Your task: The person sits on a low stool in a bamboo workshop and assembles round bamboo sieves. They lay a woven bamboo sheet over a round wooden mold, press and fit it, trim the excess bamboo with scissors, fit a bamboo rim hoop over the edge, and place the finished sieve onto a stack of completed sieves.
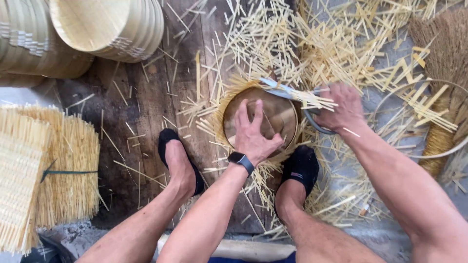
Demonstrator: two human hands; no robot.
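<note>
My left hand (253,134), with a black watch on the wrist, presses flat on a round brown form (278,109) that sits inside a woven bamboo piece (225,100) on the floor. My right hand (344,108) grips the handle of large shears (285,91), whose blades lie across the far rim among protruding bamboo strips. Both feet in black socks rest on either side, the right foot (301,168) touching the piece.
Cut bamboo slivers (312,44) litter the wooden boards and floor. Stacked finished bamboo baskets (105,27) stand at the top left, woven mats (44,165) at the left, and a broom (446,73) with a wire hoop lies at the right.
</note>
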